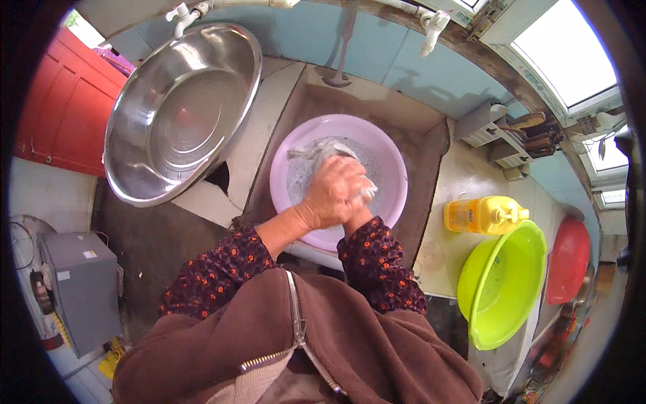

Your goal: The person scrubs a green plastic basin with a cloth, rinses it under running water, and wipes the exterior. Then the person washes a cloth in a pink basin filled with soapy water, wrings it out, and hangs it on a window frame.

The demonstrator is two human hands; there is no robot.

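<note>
A pink plastic basin (398,166) holds soapy, bubbly water. Over it my left hand (330,192) is closed around a wet light-grey cloth (333,147), knuckles up. My right hand (359,213) meets it from the right, pressed against the same cloth. Most of its fingers are hidden under the left hand. One bit of cloth pokes out at the right side of the fists, and another end trails left above the suds. The basin sits inside a brown, worn sink (424,177).
A large stainless steel basin (189,111) leans at the left below a tap (181,17). Another tap (434,33) is on the wall. To the right are a yellow detergent bottle (479,214), a lime-green basin (479,293), a red basin (568,262) and a utensil rack (499,136).
</note>
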